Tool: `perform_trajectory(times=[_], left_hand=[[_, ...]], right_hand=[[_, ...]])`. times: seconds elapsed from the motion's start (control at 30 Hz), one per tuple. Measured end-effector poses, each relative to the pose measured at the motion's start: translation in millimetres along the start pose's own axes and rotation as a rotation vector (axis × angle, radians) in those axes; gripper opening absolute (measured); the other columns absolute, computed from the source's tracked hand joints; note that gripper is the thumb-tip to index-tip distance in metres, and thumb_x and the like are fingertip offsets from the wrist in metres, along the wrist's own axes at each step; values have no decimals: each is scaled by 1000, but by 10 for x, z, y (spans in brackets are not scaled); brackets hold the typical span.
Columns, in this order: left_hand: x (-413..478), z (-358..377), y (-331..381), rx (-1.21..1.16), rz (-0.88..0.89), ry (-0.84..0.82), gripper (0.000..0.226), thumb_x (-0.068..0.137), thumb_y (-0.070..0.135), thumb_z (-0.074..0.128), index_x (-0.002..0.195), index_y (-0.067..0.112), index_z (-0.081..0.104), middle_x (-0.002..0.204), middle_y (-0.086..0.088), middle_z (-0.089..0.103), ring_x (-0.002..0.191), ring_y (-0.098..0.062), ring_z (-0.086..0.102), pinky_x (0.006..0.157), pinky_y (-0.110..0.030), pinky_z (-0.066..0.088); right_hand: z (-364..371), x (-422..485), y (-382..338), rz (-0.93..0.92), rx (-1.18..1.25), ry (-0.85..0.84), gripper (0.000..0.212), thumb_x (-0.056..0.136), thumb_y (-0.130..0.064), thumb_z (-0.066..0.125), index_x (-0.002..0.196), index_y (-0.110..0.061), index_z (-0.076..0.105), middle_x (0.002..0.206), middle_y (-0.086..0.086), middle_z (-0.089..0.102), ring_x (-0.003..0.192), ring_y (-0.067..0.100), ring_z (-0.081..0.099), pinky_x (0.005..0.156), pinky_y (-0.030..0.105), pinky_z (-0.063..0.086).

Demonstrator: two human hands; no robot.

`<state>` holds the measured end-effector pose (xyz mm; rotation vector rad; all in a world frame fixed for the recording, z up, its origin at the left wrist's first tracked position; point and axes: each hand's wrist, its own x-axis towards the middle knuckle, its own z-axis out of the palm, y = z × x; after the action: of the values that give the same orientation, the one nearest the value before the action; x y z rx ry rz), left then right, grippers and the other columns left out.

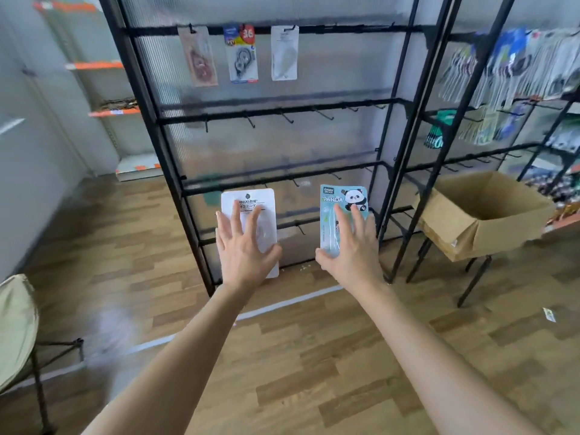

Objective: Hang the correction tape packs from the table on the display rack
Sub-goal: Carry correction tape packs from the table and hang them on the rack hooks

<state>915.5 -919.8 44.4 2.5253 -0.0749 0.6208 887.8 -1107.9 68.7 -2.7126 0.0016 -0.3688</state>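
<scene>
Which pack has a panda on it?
The light blue pack at the right hand; the plain white pack at the left hand shows none.

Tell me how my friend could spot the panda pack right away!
Find the tall black display rack in the middle. Low in front of it, two hands each hold up a pack on spread fingers; the panda pack is at the right hand. It is light blue with a cartoon panda on top, while the white pack at the left hand shows only small print.
</scene>
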Motion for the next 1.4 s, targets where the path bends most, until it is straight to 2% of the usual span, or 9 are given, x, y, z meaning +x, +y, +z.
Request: perform_trajectory(times=[0.2, 0.43, 0.63, 0.77, 0.93, 1.07, 1.23, 1.3, 1.4], left_hand=[[1150, 300, 73, 14, 12, 80, 79, 70, 46, 51, 144, 27, 33, 159, -7, 9, 144, -41, -2, 115, -49, 8], [2404, 606, 210, -2, 76, 123, 75, 79, 36, 67, 145, 26, 32, 159, -6, 7, 144, -40, -7, 116, -52, 8], [3238, 765, 460, 12, 120, 158, 78, 78, 36, 67, 146, 29, 29, 159, -5, 4, 144, -37, -8, 117, -51, 7], [3693, 870, 615, 0, 133, 193, 77, 80, 39, 65, 146, 31, 27, 159, -3, 0, 145, -34, -10, 117, -50, 6], [4208, 1050, 772, 25, 147, 242, 77, 81, 42, 65, 146, 30, 26, 160, -4, -1, 145, -35, -11, 116, -50, 5], [4581, 1168, 939, 46, 156, 284, 76, 82, 40, 65, 146, 30, 25, 160, -4, -3, 145, -34, -13, 116, -50, 3], [4942, 1367, 1081, 94, 161, 313, 75, 82, 49, 56, 147, 31, 24, 160, -2, -5, 144, -33, -15, 115, -49, 0], [5053, 1452, 1108, 110, 136, 306, 75, 84, 45, 61, 147, 32, 22, 159, -1, -8, 144, -32, -18, 116, -48, -2], [5217, 1526, 1112, 131, 117, 347, 76, 82, 45, 61, 147, 31, 24, 160, -2, -5, 144, -33, -16, 116, -51, 3]], right_hand=[[-47, 1265, 93, -80, 24, 98, 83, 88, -39, 58, 152, -21, 9, 159, 12, 3, 144, 42, -2, 116, 49, 11], [-111, 2537, 99, -132, 79, 187, 86, 86, -40, 61, 152, -22, 10, 159, 10, 2, 144, 40, -5, 116, 50, 10], [-186, 3387, 147, -203, 143, 279, 86, 84, -36, 66, 152, -18, 16, 158, 13, 8, 144, 43, -3, 115, 52, 10], [-225, 3900, 208, -255, 178, 312, 86, 84, -36, 65, 152, -20, 15, 159, 11, 7, 144, 41, -4, 115, 53, 12], [-289, 4524, 345, -336, 207, 391, 86, 81, -33, 70, 150, -16, 22, 157, 16, 15, 143, 44, 2, 115, 54, 11], [-358, 4996, 503, -413, 223, 414, 87, 82, -34, 69, 151, -19, 18, 159, 13, 10, 145, 40, -2, 114, 52, 9], [-348, 5457, 688, -490, 236, 454, 89, 81, -36, 71, 151, -20, 18, 159, 12, 11, 145, 40, -1, 111, 54, 12], [-324, 5602, 753, -509, 236, 449, 89, 80, -36, 71, 151, -20, 19, 158, 13, 12, 145, 40, 0, 111, 54, 14], [-288, 5777, 830, -541, 243, 452, 89, 79, -36, 72, 150, -18, 22, 158, 14, 13, 144, 40, -1, 111, 54, 14]])
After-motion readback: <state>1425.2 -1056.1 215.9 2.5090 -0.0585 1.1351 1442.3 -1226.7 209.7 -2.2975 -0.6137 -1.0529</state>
